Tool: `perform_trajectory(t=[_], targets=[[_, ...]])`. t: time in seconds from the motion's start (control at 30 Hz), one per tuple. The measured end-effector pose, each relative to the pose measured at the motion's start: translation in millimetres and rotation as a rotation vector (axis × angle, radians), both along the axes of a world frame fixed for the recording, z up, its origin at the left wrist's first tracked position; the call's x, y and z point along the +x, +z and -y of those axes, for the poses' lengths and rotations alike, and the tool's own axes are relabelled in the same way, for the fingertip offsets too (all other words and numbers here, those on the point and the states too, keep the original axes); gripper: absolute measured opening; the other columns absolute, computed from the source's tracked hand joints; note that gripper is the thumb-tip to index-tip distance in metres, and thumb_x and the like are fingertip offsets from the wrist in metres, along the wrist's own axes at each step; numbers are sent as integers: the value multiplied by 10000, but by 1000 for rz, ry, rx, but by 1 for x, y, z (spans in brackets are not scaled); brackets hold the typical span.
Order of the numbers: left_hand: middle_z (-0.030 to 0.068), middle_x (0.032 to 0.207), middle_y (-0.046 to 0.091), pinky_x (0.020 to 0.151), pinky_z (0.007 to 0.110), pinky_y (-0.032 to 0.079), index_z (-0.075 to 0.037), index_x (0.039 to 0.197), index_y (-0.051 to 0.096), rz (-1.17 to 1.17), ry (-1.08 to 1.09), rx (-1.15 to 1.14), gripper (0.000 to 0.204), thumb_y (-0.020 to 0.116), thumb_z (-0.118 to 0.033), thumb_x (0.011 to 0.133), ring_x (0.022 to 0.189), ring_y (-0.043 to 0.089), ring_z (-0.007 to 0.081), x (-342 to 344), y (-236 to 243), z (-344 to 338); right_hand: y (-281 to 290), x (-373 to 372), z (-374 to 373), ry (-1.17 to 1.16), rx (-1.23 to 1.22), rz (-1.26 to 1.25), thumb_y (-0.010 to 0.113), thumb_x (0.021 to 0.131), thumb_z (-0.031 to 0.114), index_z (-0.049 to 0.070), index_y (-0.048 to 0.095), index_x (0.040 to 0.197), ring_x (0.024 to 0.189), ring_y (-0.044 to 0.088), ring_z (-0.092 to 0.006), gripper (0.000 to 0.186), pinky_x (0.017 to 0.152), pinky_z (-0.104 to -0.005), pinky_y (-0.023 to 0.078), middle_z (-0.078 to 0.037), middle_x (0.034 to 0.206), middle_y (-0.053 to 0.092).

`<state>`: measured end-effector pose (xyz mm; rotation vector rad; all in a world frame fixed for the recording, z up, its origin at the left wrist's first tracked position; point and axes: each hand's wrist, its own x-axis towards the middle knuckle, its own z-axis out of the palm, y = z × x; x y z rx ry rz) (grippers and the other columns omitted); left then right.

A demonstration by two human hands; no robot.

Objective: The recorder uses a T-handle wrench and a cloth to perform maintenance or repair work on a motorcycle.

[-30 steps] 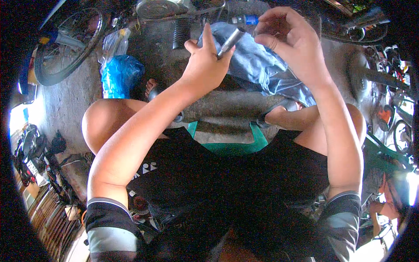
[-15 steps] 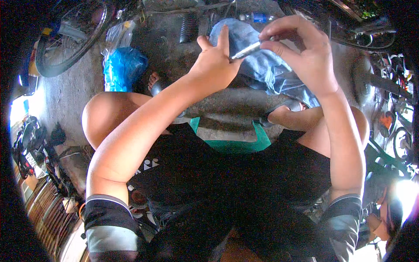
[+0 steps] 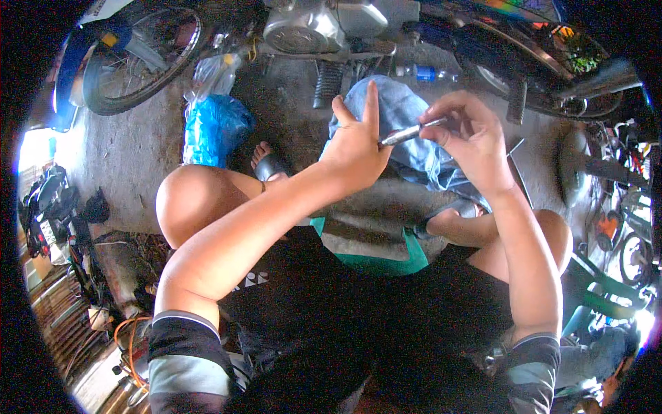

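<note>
A slim silver metal rod (image 3: 402, 135) spans the gap between my two hands, slightly tilted, its right end higher. My left hand (image 3: 355, 150) is closed on the rod's left end, with the index finger and thumb sticking up apart from it. At the other end, my right hand (image 3: 474, 141) pinches the rod between thumb and fingertips. The rod's left end is hidden in the left hand, so its full shape does not show. Beneath the hands, a crumpled light-blue cloth (image 3: 376, 96) lies on the floor.
A motorcycle engine (image 3: 307, 31) and a spoked wheel (image 3: 145, 65) stand beyond. A blue plastic bag (image 3: 214, 131) sits left of my foot. A clear bottle with a blue label (image 3: 426, 73) lies behind the cloth. A green stool (image 3: 386, 263) is under me.
My view has tipped up, bringing the engine into sight. Both hands appear lower in the picture, still holding the rod; the right hand's fingers have shifted slightly on its end.
</note>
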<state>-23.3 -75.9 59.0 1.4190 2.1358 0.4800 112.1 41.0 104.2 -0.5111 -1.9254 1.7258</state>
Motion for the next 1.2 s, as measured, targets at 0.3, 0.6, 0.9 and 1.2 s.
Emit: perform_trajectory(t=[0.3, 0.6, 0.9, 1.2], targets=[[333, 1036, 427, 778, 456, 403, -59, 1240, 267, 82, 131, -6, 511, 452, -311, 836, 813, 501, 480, -1, 11, -5, 0, -19, 9, -23, -319, -61, 591, 757, 41, 23, 519, 922, 746, 530, -77, 181, 668, -207, 434, -22, 820, 566], [89, 595, 526, 445, 310, 409, -33, 708, 543, 792, 301, -293, 501, 352, -476, 840, 498, 518, 179, -13, 5, -21, -14, -54, 5, -55, -374, 82, 557, 804, 160, 0, 525, 980, 744, 515, -94, 241, 674, -223, 420, -34, 822, 559], [10, 581, 423, 365, 197, 245, -41, 738, 508, 1129, 511, -320, 422, 391, -432, 848, 405, 304, 70, -32, 1, -40, -36, -84, -12, -71, -212, 75, 613, 747, 289, 8, 557, 923, 715, 525, -123, 336, 654, -261, 409, -54, 806, 590], [18, 586, 438, 409, 234, 312, -63, 752, 529, 1043, 397, -403, 493, 358, -519, 831, 445, 365, 105, -27, -15, -25, -58, -85, -48, -103, -449, 180, 525, 813, 328, 48, 567, 925, 735, 541, -104, 305, 659, -224, 415, -31, 837, 583]])
